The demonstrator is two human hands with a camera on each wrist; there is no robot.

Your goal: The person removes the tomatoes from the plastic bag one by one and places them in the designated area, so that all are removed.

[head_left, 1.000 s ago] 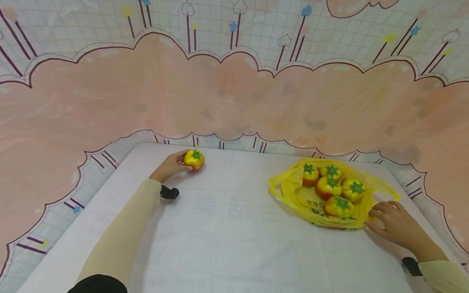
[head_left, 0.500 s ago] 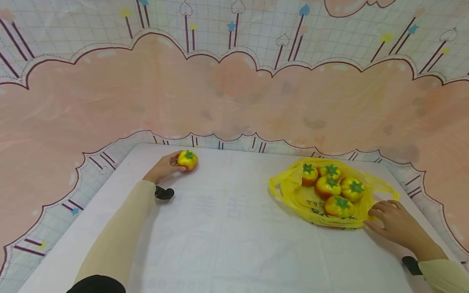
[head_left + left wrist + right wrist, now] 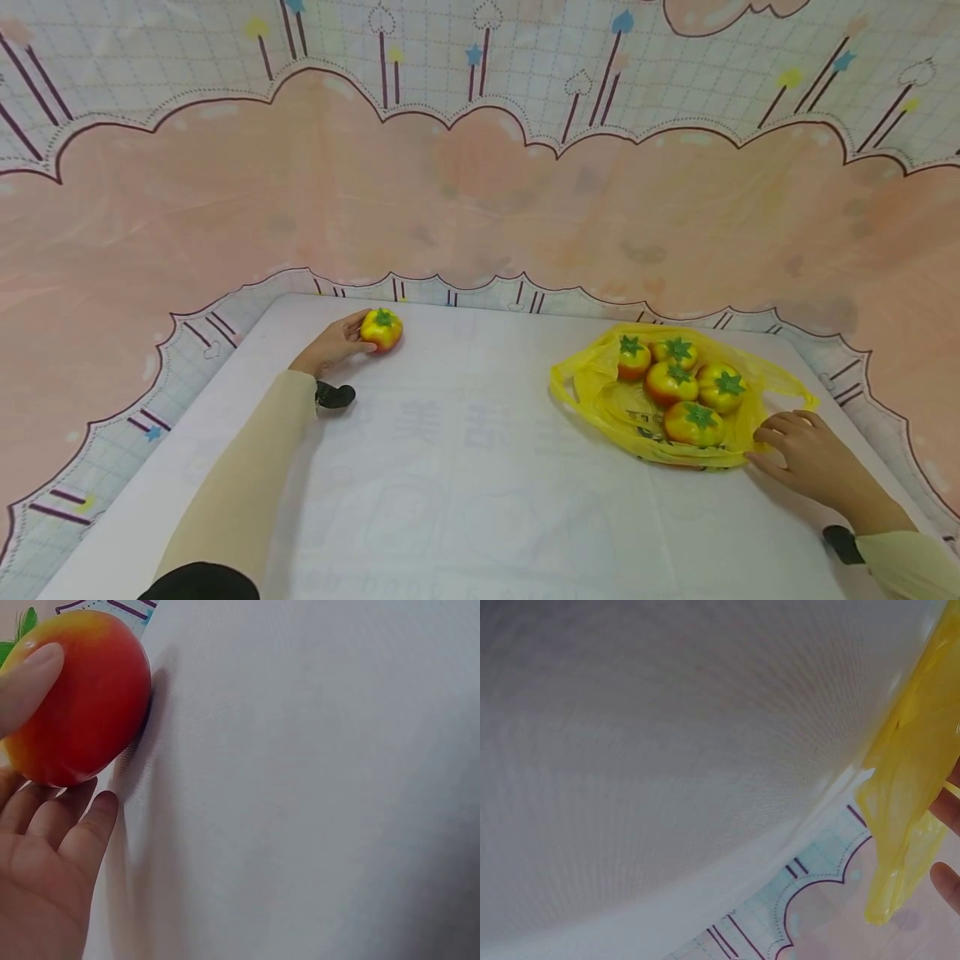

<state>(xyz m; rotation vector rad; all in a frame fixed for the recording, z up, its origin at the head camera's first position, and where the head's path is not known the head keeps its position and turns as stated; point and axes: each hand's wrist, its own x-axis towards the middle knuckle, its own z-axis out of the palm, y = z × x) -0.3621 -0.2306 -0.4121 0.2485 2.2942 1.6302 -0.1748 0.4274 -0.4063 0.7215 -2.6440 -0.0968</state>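
Note:
In the head view my left hand (image 3: 333, 343) holds a yellow-red toy tomato (image 3: 382, 331) with a green star-shaped top, at the far left of the table. The left wrist view has the thumb pressed on the side of the tomato (image 3: 90, 697) and fingertips against its underside. On the right lies an opened yellow plastic bag (image 3: 600, 408) with several similar tomatoes (image 3: 693, 423) in it. My right hand (image 3: 813, 462) rests at the bag's right edge, fingers loosely bent. Its fingertips (image 3: 946, 812) overlap the yellow plastic in the right wrist view; the thumb is outside that view.
A white covered table (image 3: 465, 500) spans the space between both hands. Behind it hangs a patterned backdrop (image 3: 480, 208) with pink cloud shapes. One bag handle (image 3: 795, 392) spreads toward the table's right side.
My left hand has shifted slightly left with the tomato, mostly in the first half second. The right hand and the bag have stayed in place.

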